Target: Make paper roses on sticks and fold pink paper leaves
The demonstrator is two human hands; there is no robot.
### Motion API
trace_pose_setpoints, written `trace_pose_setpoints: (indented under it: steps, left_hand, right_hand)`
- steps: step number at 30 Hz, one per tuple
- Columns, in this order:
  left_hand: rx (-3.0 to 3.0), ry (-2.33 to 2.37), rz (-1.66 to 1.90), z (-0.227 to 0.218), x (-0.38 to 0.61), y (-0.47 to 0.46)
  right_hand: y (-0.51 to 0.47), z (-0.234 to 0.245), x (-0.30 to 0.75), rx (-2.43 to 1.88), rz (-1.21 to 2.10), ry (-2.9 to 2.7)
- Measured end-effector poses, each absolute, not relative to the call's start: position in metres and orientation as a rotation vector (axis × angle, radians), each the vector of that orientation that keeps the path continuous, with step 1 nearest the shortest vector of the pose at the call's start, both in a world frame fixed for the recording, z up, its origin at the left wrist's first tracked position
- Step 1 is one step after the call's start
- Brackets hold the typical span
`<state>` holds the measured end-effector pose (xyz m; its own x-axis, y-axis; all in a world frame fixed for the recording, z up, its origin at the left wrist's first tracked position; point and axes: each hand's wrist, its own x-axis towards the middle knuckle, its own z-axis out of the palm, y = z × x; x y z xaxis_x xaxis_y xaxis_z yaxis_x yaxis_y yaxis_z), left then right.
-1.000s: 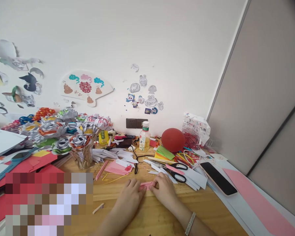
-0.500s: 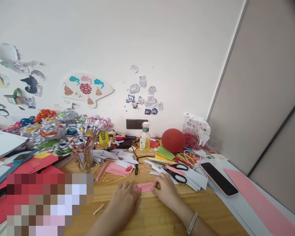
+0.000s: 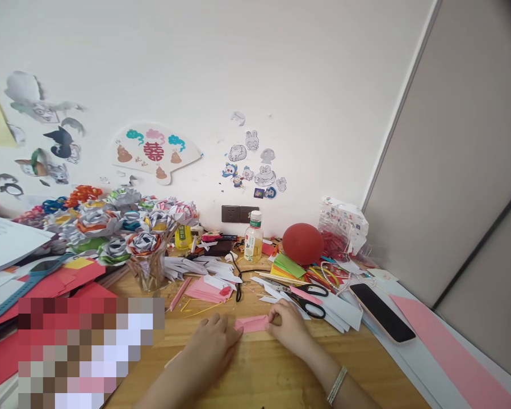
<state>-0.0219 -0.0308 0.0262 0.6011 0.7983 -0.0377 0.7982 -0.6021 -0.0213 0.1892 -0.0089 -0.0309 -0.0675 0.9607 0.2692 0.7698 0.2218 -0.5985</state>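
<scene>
A small folded pink paper strip lies on the wooden table between my two hands. My right hand pinches its right end, with fingers curled onto the paper. My left hand rests on the table with its fingertips at the strip's left end, fingers bent and close together. A bracelet circles my right wrist.
Black-handled scissors lie just beyond my right hand on white paper scraps. A phone, a red ball, a small bottle, pink paper pieces and a glass of paper roses crowd the table's back.
My left hand has slid back off the pink strip toward me, uncovering more of the paper. My right hand stays on the strip's right end.
</scene>
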Motion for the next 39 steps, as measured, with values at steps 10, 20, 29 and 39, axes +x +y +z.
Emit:
trace_pose_setpoints:
  steps: [10, 20, 29, 39]
  left_hand:
    - [-2.783, -1.341, 0.029, 0.018, -0.024, -0.027]
    - [-2.832, -1.310, -0.268, -0.015, -0.012, -0.008]
    - [-2.763, -1.026, -0.506, -0.023, -0.014, -0.003]
    - [-2.795, -1.441, -0.553, -0.021, -0.008, 0.000]
  right_hand:
    - [-0.005, -0.036, 0.194, -1.542, 0.441, -1.867]
    - [-0.016, -0.022, 0.187, -1.320, 0.161, -2.268]
    - [-0.012, -0.037, 0.182, -1.260, -0.119, -2.385]
    - [-0.012, -0.033, 0.171, -1.411, 0.287, -2.012]
